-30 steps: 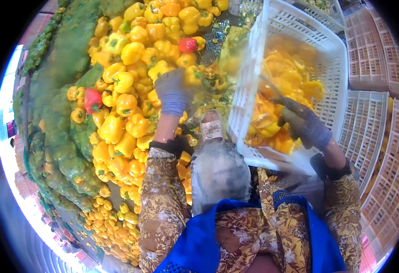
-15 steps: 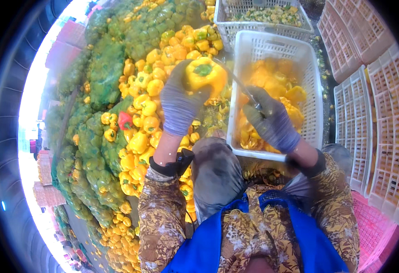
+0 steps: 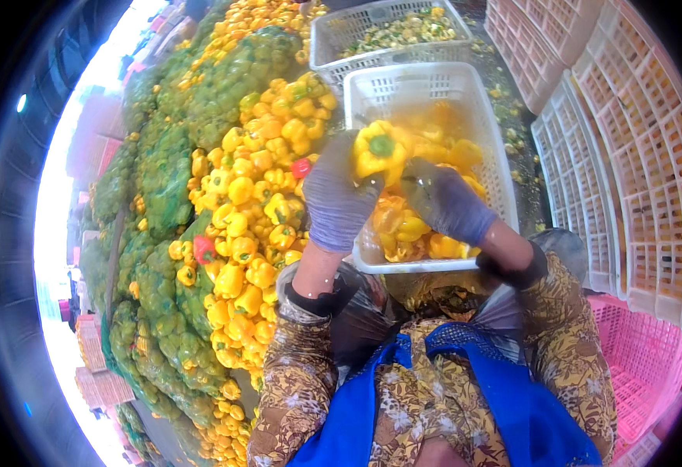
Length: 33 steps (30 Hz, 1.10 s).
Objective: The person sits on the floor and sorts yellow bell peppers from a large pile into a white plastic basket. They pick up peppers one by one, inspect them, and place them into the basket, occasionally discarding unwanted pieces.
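My left hand [image 3: 341,191], in a wet purple-grey glove, grips a whole yellow bell pepper [image 3: 380,149] with its green stem end facing up. Close against the pepper's right side is my right hand [image 3: 444,198], gloved alike and closed around the knife seen in it a moment ago; its blade is hidden now. Both hands are over the near left part of a white plastic crate [image 3: 510,210]. Cut yellow pepper pieces [image 3: 411,229] fill the bottom of that crate.
Left of me lies a big heap of yellow peppers [image 3: 236,222] with a red pepper [image 3: 204,250] among them. Beyond are green mesh sacks [image 3: 162,187]. Another crate [image 3: 333,68] holds pale trimmings. Stacked crates [image 3: 582,179] stand at right, a pink crate [image 3: 637,373] nearer.
My view has turned, shifting the crates leftward. The left hand has brought the pepper right, over the crate, and the right hand has come up against it. The knife blade has gone from sight.
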Each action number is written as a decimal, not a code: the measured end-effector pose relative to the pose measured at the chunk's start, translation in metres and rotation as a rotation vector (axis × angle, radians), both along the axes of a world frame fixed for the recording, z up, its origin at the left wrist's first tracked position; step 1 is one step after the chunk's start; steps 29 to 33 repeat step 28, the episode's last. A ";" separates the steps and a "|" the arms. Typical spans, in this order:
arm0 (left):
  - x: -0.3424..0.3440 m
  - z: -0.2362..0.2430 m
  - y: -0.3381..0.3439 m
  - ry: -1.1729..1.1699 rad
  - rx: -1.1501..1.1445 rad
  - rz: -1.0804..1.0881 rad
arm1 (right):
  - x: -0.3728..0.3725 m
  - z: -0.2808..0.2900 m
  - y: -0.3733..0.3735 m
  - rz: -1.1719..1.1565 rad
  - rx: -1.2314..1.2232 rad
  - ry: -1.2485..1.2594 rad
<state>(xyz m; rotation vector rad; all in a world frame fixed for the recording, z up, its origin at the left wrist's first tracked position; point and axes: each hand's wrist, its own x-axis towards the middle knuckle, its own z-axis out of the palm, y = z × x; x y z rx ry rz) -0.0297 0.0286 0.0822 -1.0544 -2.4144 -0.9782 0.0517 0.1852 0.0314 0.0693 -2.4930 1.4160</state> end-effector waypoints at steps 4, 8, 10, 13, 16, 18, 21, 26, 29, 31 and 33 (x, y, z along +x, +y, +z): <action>-0.012 -0.029 0.000 0.002 0.115 0.009 | 0.001 -0.017 0.005 0.143 -0.059 -0.295; -0.040 -0.015 -0.013 -0.368 0.505 0.019 | 0.009 -0.012 0.004 0.200 -0.134 -0.775; -0.046 -0.022 -0.017 -0.670 0.646 -0.135 | 0.002 -0.018 0.017 -0.004 -0.127 -0.480; -0.040 -0.044 -0.015 -0.994 0.698 -0.355 | -0.002 0.012 0.024 -0.248 -0.127 -0.137; -0.025 -0.034 -0.005 -1.143 0.545 -0.498 | -0.002 0.033 0.020 -0.093 -0.025 0.226; -0.023 -0.039 -0.007 -1.261 0.444 -0.482 | -0.003 0.026 0.023 -0.058 0.216 0.320; -0.019 -0.042 -0.008 -1.294 0.373 -0.490 | -0.002 0.021 0.024 -0.045 0.397 0.385; -0.021 -0.059 -0.010 -1.178 0.241 -0.522 | 0.001 0.019 0.022 -0.035 0.471 0.322; -0.022 -0.053 -0.004 -1.105 0.136 -0.515 | 0.001 0.015 0.021 -0.058 0.482 0.268; -0.022 -0.053 -0.004 -1.105 0.136 -0.515 | 0.001 0.015 0.021 -0.058 0.482 0.268; -0.022 -0.053 -0.004 -1.105 0.136 -0.515 | 0.001 0.015 0.021 -0.058 0.482 0.268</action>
